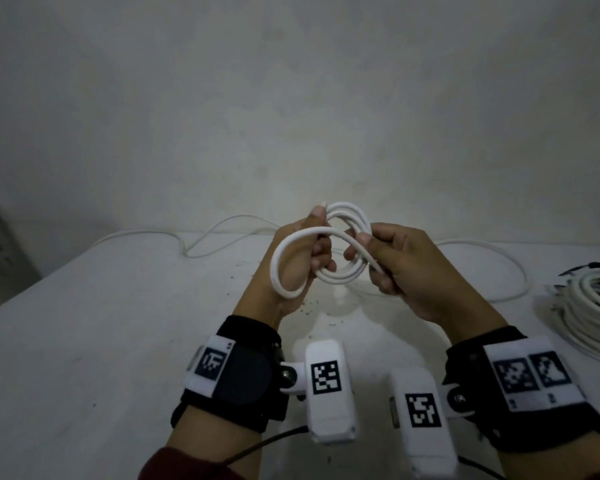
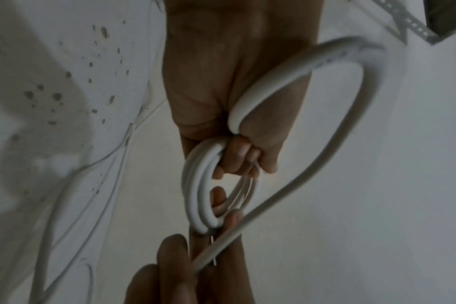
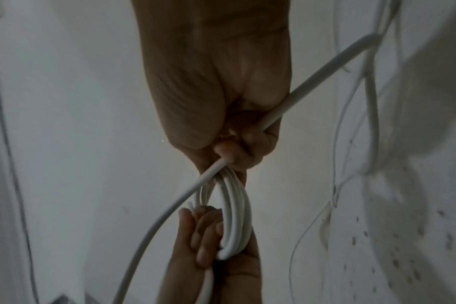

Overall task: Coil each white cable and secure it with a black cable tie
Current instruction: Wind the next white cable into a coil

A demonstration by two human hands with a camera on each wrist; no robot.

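A white cable coil [image 1: 352, 220] of a few loops is held above the table between both hands. My left hand [image 1: 300, 251] grips the coil's left side, thumb up at the cable's tip. A fresh loop [image 1: 279, 271] sags over that wrist. My right hand [image 1: 395, 261] grips the coil's right side and the running strand [image 1: 369, 258]. The coil [image 2: 200, 185] sits in my left fingers, the big loop [image 2: 351, 86] arcs past the palm. In the right wrist view the strand [image 3: 312, 82] passes through my right fist above the coil [image 3: 234, 216].
The cable's slack [image 1: 492, 261] trails on the white table [image 1: 101, 341] to the right and back. Another thin white cable [image 1: 201, 244] lies along the wall. A finished white coil with a black tie [image 1: 593, 306] sits at the right edge. Dark specks dot the table.
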